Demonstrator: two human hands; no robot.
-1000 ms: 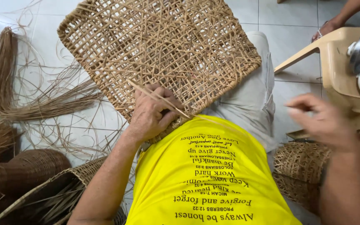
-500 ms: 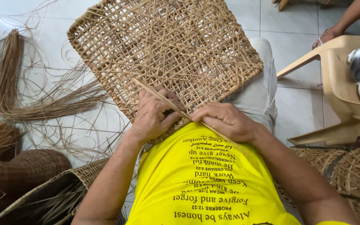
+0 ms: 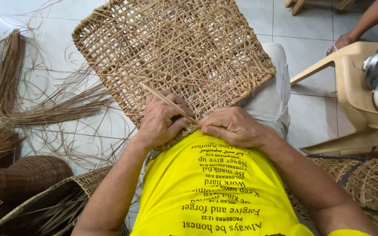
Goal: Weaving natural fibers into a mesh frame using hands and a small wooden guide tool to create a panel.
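A flat, square woven rattan panel rests on my lap, tilted away from me. My left hand grips its near edge, fingers curled over the weave. A thin rattan strip lies across that hand's knuckles, running from upper left down to the panel's near edge. My right hand is closed at the same edge, pinching the lower end of the strip against the weave. Both hands sit side by side, almost touching, just above my yellow shirt.
Loose rattan strands lie over the tiled floor at left. Woven baskets stand at lower left and a basket at lower right. A beige plastic chair with a metal pot is at right; another person's hand touches it.
My right hand came in from the right, where it hovered in the air, and closed on the strip at the panel's near edge. The left hand stayed put.
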